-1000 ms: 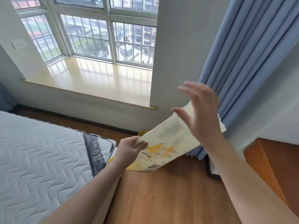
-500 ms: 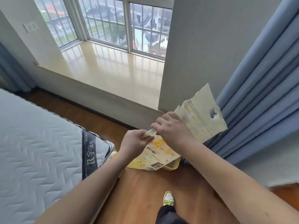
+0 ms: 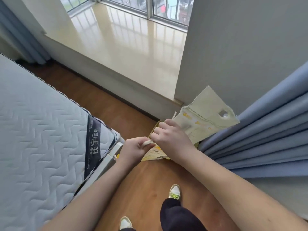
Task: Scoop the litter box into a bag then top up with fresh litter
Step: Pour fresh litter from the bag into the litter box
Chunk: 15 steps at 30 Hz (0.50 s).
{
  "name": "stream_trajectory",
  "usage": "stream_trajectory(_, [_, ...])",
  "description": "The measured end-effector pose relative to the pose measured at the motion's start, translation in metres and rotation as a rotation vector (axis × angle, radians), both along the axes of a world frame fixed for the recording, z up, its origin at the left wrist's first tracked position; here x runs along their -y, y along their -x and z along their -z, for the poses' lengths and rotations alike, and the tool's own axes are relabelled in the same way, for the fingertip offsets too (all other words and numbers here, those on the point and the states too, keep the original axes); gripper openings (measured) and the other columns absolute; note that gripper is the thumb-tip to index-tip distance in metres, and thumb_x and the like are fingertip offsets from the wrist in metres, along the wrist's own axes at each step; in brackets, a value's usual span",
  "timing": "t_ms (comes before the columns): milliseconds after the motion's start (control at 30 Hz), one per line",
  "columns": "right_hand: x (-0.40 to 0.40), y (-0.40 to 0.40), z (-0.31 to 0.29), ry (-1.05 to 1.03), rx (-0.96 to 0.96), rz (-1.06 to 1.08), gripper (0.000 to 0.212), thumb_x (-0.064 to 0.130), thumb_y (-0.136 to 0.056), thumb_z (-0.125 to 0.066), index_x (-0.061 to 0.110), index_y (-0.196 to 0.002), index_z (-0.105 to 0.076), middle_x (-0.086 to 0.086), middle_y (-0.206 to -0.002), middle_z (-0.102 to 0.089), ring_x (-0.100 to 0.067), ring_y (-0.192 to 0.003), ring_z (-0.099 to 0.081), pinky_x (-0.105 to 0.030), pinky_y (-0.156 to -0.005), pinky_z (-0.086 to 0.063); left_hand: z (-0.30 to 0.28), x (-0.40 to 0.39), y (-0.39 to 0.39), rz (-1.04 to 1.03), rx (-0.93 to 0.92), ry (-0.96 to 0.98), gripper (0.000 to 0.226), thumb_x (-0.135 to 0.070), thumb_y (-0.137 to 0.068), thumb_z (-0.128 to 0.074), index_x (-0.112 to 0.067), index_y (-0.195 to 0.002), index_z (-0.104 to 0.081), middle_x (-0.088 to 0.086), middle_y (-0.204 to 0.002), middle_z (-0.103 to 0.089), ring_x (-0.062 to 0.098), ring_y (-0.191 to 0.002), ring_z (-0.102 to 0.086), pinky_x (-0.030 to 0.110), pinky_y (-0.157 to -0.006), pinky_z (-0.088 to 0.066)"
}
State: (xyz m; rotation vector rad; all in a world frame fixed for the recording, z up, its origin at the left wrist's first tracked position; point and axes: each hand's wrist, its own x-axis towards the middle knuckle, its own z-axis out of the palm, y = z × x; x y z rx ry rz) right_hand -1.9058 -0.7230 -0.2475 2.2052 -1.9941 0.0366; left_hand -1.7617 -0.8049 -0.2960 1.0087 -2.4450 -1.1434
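Standing on the wood floor [image 3: 146,184], sneakers [image 3: 174,191] poking out below. Both fists are closed on the litter bag [image 3: 206,120]: left hand [image 3: 133,150] pinches a torn strip of its top edge, right hand [image 3: 171,139] grips right next to it. Mattress [image 3: 41,130] on the left, blue curtain [image 3: 266,135] right, window sill [image 3: 130,40] beyond.

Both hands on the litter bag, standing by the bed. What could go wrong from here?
1. Left hand and right hand pinch the litter bag at one twisted spot; it may rip unevenly and spill.
2. The bag hangs over bare wood floor near the shoes; no litter box shows, so spills land there.
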Motion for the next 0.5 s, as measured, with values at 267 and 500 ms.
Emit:
stream_trajectory(267, [0.011,-0.026,0.060,0.172,0.038,0.032,0.023,-0.003,-0.079,-0.054,0.019,-0.076,-0.063,0.004,-0.071,-0.057,-0.020,-0.072,-0.053,-0.032,-0.107,-0.034,0.071,0.045,-0.068,0.155,0.179,0.080,0.019,-0.044,-0.089,-0.065,-0.032,-0.103,-0.069,-0.018,-0.086,-0.066,0.003,-0.078,-0.051,0.012,-0.062,-0.036])
stream_trajectory(500, [0.029,-0.060,0.120,0.373,0.117,0.133,0.031,-0.006,-0.087,-0.047,0.017,-0.078,-0.066,0.005,-0.077,-0.064,-0.020,-0.073,-0.058,-0.034,-0.108,-0.036,0.156,0.065,-0.155,0.159,0.388,0.005,0.017,-0.043,-0.093,-0.057,-0.041,-0.109,-0.062,-0.018,-0.097,-0.067,0.012,-0.094,-0.060,0.027,-0.070,-0.043])
